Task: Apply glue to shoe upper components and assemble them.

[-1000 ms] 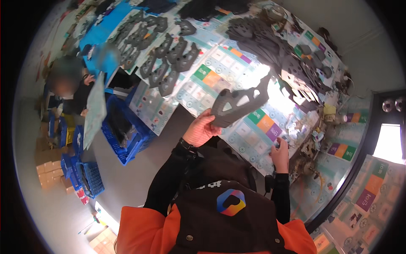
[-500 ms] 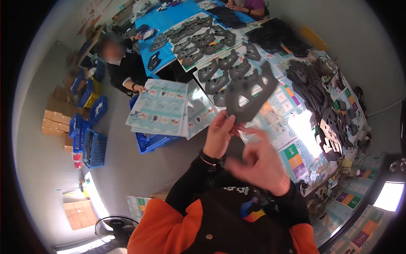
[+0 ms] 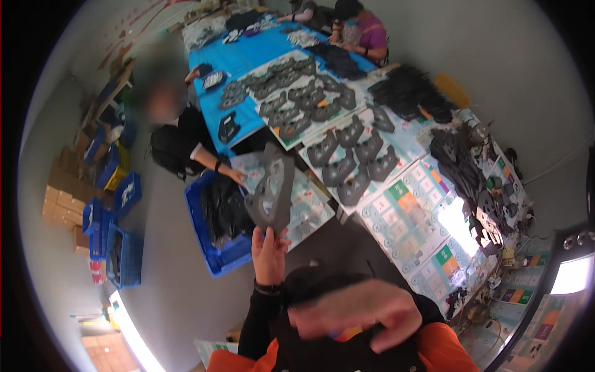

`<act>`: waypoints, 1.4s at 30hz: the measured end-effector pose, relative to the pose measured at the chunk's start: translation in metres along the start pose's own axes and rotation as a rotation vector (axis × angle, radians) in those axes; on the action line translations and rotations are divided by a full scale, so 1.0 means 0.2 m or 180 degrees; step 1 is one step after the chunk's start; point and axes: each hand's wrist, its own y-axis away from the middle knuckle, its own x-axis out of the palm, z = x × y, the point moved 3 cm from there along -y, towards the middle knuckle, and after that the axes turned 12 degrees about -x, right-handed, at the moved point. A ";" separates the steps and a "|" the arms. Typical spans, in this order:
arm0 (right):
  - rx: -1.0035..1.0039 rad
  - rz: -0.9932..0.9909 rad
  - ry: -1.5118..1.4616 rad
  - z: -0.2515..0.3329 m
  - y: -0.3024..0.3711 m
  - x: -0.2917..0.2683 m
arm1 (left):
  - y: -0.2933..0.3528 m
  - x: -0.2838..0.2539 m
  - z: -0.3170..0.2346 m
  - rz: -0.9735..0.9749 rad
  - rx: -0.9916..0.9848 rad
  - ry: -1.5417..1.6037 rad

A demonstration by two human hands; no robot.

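Observation:
My left hand pinches the lower end of a dark grey, flat piece with cut-outs, its exact kind unclear. The piece is raised in front of a co-worker's hand and overlaps a printed sheet. My right hand is close to my chest, blurred, its fingers stretched out and its thumb apart, with nothing seen in it. More dark grey pieces with cut-outs lie in rows on the printed table covering.
A blue crate holding black plastic stands left of the table. Past it, a blue-covered table carries small parts, with other people around it. Dark pieces are heaped along the right side. Blue bins and cartons stand at left.
My left hand has carried the grey piece left, away from the rows on the table. My right hand has come down toward my chest. The co-worker's sheet has moved aside, uncovering the crate.

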 end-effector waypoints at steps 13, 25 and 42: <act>0.2045 -0.2087 0.3406 -0.83 0.59 -0.34 | -0.13 0.08 -0.02 0.0594 -0.0710 -0.0488; 0.1673 -0.4420 0.3443 -0.10 1.24 -1.51 | -0.47 -0.30 0.02 0.0681 -0.1494 -0.2056; 0.2043 -0.6675 0.2787 0.02 2.48 -2.85 | -0.47 -0.88 0.22 -0.1368 -0.1928 -0.1267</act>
